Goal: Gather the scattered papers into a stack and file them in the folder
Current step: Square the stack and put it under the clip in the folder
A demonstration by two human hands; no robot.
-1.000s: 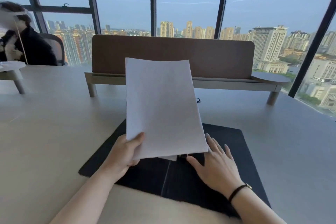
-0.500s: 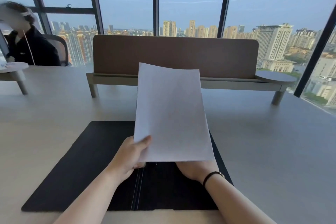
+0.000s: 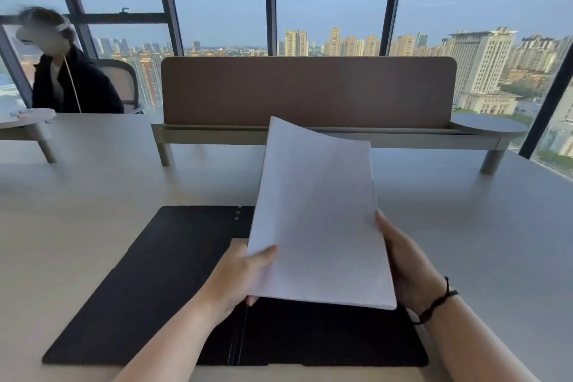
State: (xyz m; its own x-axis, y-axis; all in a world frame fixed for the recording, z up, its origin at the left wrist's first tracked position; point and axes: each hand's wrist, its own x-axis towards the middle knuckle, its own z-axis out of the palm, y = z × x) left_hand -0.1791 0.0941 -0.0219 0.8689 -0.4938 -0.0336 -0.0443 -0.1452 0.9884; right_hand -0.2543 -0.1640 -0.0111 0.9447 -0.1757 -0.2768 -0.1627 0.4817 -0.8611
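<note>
- Since half a second ago the stack of papers has tipped to the right and shifted over the right half of the folder; the right hand, then hidden behind the sheets, now shows along their right edge.
- The left hand pinches the stack's lower left corner, thumb on the front face and fingers curled behind.
- The right hand's fingers are curled around the right long edge; its fingertips are hidden behind the sheets.
- The stack is held off the surface, tilted, its top left corner curling forward; the bottom edge hangs above the folder's right panel.
- The black folder lies open and flat, its spine running toward the person, left panel bare.
- Open surface lies left, right and beyond the folder, up to the raised shelf with a brown divider.
- A second person sits at the far left, well apart.
</note>
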